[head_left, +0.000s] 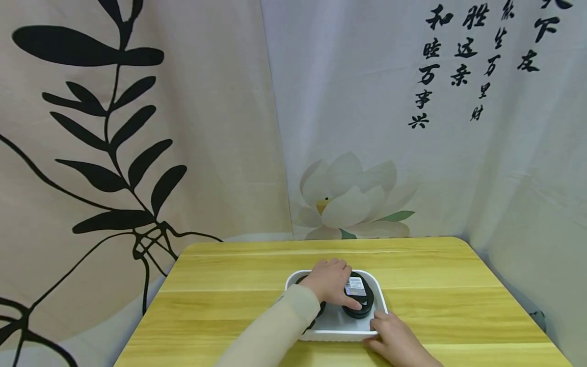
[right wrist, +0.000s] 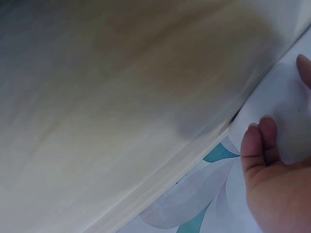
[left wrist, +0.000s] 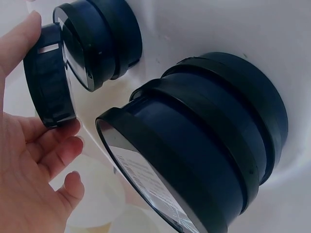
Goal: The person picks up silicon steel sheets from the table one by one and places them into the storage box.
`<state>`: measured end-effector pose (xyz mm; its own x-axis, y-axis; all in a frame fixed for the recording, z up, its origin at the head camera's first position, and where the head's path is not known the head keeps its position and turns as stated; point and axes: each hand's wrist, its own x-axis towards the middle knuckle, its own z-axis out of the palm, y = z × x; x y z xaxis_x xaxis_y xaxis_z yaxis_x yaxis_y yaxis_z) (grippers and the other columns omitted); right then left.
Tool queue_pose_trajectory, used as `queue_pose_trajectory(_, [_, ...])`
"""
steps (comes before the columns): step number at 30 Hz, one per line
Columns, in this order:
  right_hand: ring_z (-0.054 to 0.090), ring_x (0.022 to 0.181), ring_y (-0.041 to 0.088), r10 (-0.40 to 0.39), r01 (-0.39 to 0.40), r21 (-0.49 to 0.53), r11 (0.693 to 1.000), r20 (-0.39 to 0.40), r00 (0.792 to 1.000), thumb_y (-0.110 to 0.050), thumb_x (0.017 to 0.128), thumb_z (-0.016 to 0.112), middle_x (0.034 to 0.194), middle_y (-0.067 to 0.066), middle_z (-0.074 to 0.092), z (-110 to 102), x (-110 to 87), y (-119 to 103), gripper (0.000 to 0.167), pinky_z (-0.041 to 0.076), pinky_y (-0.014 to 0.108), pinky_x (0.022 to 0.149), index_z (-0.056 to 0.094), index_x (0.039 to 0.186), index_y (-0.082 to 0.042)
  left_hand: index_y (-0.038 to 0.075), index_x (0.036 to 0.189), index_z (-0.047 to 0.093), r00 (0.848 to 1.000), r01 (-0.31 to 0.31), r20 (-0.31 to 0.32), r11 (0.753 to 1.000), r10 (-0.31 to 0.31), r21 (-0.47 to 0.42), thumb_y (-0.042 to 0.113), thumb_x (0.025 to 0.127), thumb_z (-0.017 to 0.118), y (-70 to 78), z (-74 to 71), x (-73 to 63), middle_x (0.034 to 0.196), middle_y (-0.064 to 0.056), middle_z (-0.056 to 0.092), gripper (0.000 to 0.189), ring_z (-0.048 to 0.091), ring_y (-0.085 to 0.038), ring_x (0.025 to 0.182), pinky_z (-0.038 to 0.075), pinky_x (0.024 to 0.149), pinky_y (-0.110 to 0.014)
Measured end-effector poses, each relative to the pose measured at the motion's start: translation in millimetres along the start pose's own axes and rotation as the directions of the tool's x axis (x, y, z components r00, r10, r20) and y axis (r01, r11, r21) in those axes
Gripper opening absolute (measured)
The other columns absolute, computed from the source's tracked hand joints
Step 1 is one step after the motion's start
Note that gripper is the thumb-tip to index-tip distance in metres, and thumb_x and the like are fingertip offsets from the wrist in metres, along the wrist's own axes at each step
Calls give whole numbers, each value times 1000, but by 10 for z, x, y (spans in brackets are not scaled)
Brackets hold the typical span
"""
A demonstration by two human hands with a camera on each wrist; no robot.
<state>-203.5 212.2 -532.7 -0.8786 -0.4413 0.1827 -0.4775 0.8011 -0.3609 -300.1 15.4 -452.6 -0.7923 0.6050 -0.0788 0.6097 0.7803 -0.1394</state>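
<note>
My left hand reaches over a white tray. In the left wrist view its thumb and fingers pinch a flat round black case by the edge. Close beside that case stands a stack of similar black cases; whether they touch is hard to tell. A nearer stack of black cases has a printed label on its top. At the tray's front right corner, my right hand grips the rim, thumb inside. My left hand and sleeve hide part of the cases at the tray's left side.
The tray stands near the front of a yellow wood-grain table. Behind the table hangs a pale curtain printed with black leaves, a lotus and writing.
</note>
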Motion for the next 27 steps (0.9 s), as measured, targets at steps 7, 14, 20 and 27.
queue_pose_trajectory(7, [45, 74, 0, -14, 14, -4, 1000, -13, 1000, -39, 82, 80, 82, -18, 50, -1, 1, -1, 20, 41, 27, 64, 68, 78, -23, 21, 141, 55, 1000, 23, 17, 999, -23, -30, 88, 72, 60, 19, 24, 38, 141, 8, 57, 96, 53, -10, 125, 45, 108, -35])
queue_pose_trajectory(14, [45, 72, 2, -75, 71, -44, 997, -95, 993, -38, 79, 82, 80, -17, 49, 29, -16, -1, 23, 41, 27, 62, 65, 73, -23, 20, 137, 58, 1000, 4, 9, 1000, -3, -20, 87, 72, 61, 60, 42, 47, 134, 8, 60, 94, 55, -10, 120, 47, 103, -35])
queue_pose_trajectory(20, [45, 72, 2, -70, 66, -43, 997, -98, 993, -39, 79, 83, 81, -17, 48, 38, -19, 2, 24, 40, 27, 62, 65, 73, -24, 19, 135, 59, 1000, 6, 18, 1000, -6, -27, 86, 71, 63, 79, 12, 37, 129, 8, 61, 92, 56, -10, 117, 47, 104, -35])
queue_pose_trajectory(27, [46, 73, 2, -76, 72, -49, 996, -92, 993, -36, 78, 83, 81, -17, 48, 28, -17, 0, 23, 41, 27, 63, 65, 73, -24, 20, 136, 60, 999, 17, 33, 1000, -16, -26, 87, 71, 62, 84, 41, 74, 133, 8, 61, 94, 55, -10, 120, 46, 106, -36])
